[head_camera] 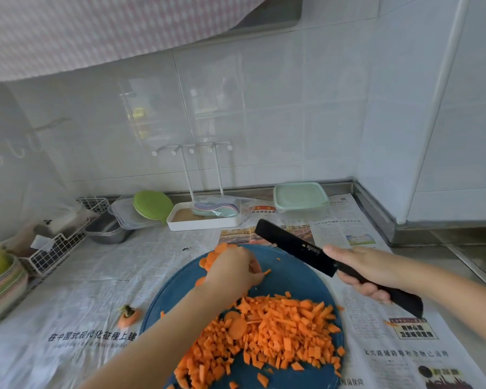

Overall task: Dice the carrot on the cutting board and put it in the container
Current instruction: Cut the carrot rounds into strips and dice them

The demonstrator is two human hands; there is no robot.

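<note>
Left hand (233, 269): fingers curled down round the stack of round orange carrot slices (212, 258) at the far-left edge of the round blue cutting board (292, 279). Looks like it's bunching them to line up the next cuts. Fingertips are hidden under the palm, so the exact pinch is unclear.

Right hand (368, 272): wrapped round the handle of the black cleaver-style knife (295, 245), thumb on top. Blade is off the board, angled up toward the far side. My read: parked clear while the left hand rearranges.

Heap of diced orange carrot (267, 335) fills the near half of the board, with a couple of uncut rounds on top. It sits apart from the slices, so the middle is free for cutting.

Pale green lidded plastic container (300, 199) is at the back by the tiled wall, well apart from the board, lid on. Transfer not started, I'd judge; dicing mostly done.

Cut-off carrot top (129, 315) lies on the newspaper (96, 276) left of the board.
</note>
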